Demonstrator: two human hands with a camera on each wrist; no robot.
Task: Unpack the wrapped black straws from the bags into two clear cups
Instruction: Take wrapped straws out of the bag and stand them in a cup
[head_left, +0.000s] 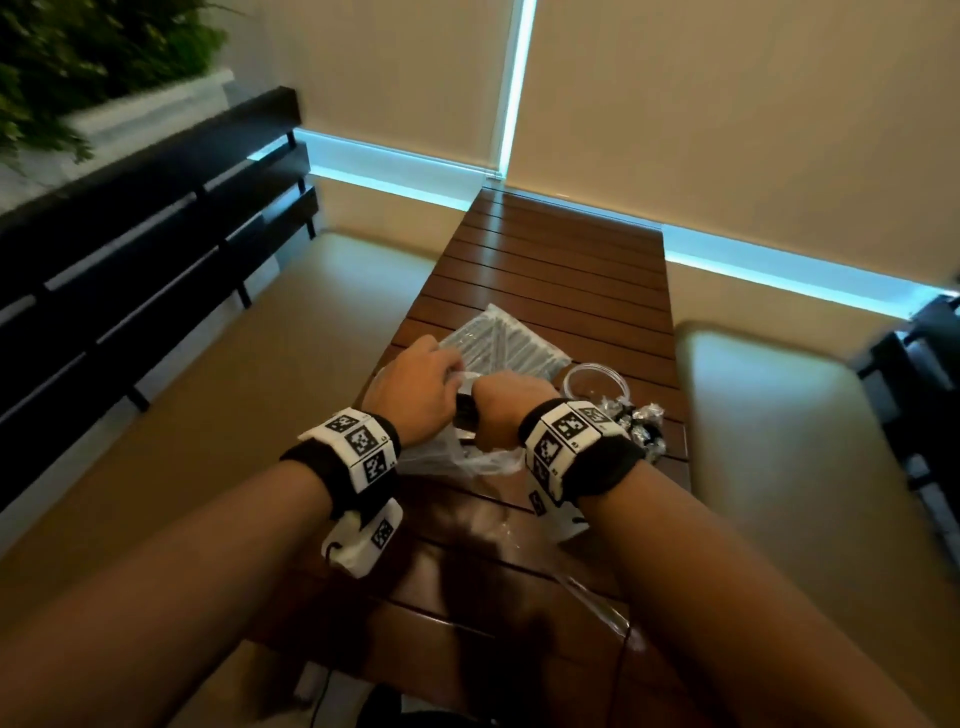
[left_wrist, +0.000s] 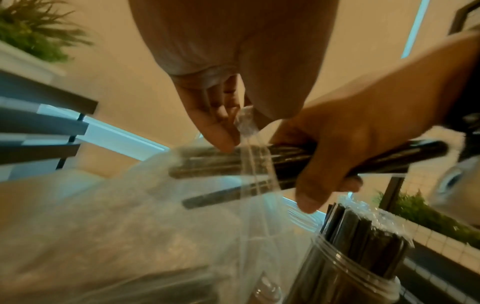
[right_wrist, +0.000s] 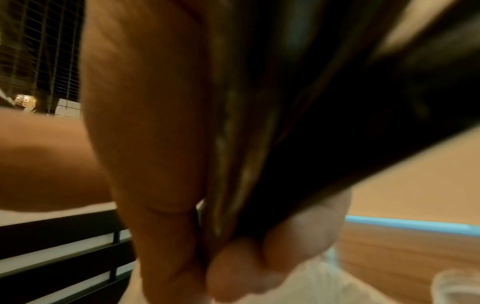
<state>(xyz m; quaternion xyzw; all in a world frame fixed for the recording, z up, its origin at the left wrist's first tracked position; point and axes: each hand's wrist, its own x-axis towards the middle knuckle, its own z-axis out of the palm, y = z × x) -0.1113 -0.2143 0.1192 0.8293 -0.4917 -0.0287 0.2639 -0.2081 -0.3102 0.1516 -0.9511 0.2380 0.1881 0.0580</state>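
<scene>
My right hand (head_left: 501, 413) grips a bundle of wrapped black straws (left_wrist: 283, 162) that reaches out of a clear plastic bag (left_wrist: 124, 216). The same hand (left_wrist: 327, 170) curls round the bundle, and the fingers (right_wrist: 241, 267) close under the dark straws (right_wrist: 298, 127). My left hand (head_left: 447, 374) pinches the bag's clear film (left_wrist: 246, 127) beside the bundle. Behind the hands a second bag of straws (head_left: 501, 340) lies flat on the table. An empty clear cup (head_left: 595, 382) stands to the right. A second clear cup packed with straws (left_wrist: 363, 259) stands close by it.
The slatted wooden table (head_left: 561, 270) is narrow, with cushioned seats along both long sides. A dark slatted bench back (head_left: 156, 249) runs on the left. Loose clear plastic (head_left: 587, 592) lies on the table near me.
</scene>
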